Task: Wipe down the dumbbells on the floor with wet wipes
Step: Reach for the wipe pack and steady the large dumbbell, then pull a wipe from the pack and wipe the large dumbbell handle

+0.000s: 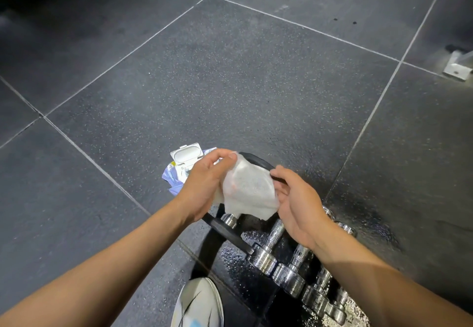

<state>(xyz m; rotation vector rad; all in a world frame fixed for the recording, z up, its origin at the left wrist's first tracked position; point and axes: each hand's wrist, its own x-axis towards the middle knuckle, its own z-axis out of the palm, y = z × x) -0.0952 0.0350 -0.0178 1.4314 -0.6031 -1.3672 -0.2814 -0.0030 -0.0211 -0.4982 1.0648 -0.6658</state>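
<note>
A white wet wipe [247, 189] hangs spread between my two hands above the floor. My left hand [204, 187] pinches its upper left edge between thumb and fingers. My right hand [297, 205] holds the wipe's right side, fingers curled against it. Below them several chrome dumbbells [286, 262] lie side by side on the dark floor, partly hidden by my hands and right forearm. A black round weight [258, 161] shows behind the wipe. The wet wipe pack [183, 164] lies on the floor left of my left hand, its white lid flipped open.
Dark speckled rubber floor tiles [230, 83] with pale seams stretch all around. My white shoe [198, 303] stands at the bottom centre, next to the dumbbells. A pale metal foot of some equipment [458, 66] sits at the right edge.
</note>
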